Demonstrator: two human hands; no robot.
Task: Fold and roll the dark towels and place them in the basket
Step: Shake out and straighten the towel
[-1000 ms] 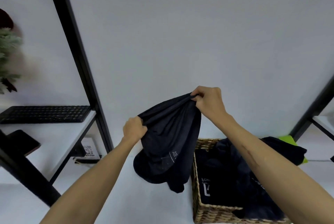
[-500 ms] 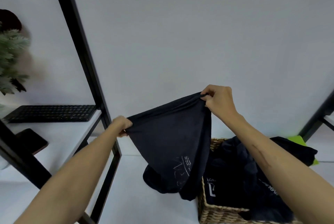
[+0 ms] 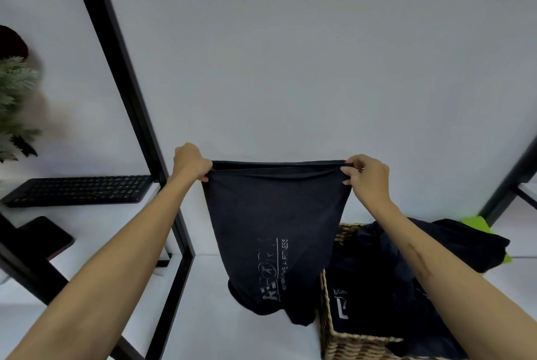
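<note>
Held dark towel (image 3: pixel 273 214): soft matt navy cloth, centre frame, faded pale print near its lower part.
Woven basket (image 3: pixel 348 345): rough tan wicker, lower right.
Heaped dark towels (image 3: pixel 386 281): same matt cloth, white print, inside the basket.
Black shelf frame (image 3: pixel 116 48): smooth black bars, probably metal, upper left.
Black keyboard (image 3: pixel 81 189): matt plastic, left.
White shelf top (image 3: pixel 96 223): smooth, slightly glossy.
Wall (image 3: pixel 319 54): plain matt white.

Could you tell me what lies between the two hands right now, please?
In the head view, the top hem of the dark towel stretches taut between the left hand and right hand; nothing else lies between them.
</note>
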